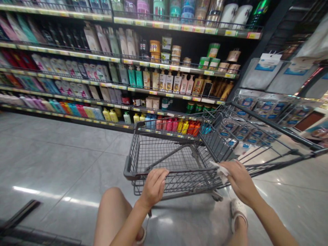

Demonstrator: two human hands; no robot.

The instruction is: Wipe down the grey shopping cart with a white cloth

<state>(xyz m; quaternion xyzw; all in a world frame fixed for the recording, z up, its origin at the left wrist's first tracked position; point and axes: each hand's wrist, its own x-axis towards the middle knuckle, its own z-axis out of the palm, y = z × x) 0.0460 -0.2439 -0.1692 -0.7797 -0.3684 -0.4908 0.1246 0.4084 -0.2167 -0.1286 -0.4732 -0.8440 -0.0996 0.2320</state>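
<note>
A grey wire shopping cart (166, 174) stands crosswise in front of me, its basket bare inside. My left hand (154, 186) is closed over the near top rail, toward the cart's left end. Farther right along the same rail, my right hand (238, 177) is bent round a crumpled white tissue (222, 172), pressing it at the rail. The fingertips of the right hand are partly hidden behind the hand itself. The cart's handle (279, 128) reaches out to the right.
Shelves (102, 82) of bottles and jars run behind the cart. Hanging packs (266, 106) fill the right side. My bent knee and a foot in a white clog (238, 210) are near the cart. A dark metal frame (23, 215) lies at lower left.
</note>
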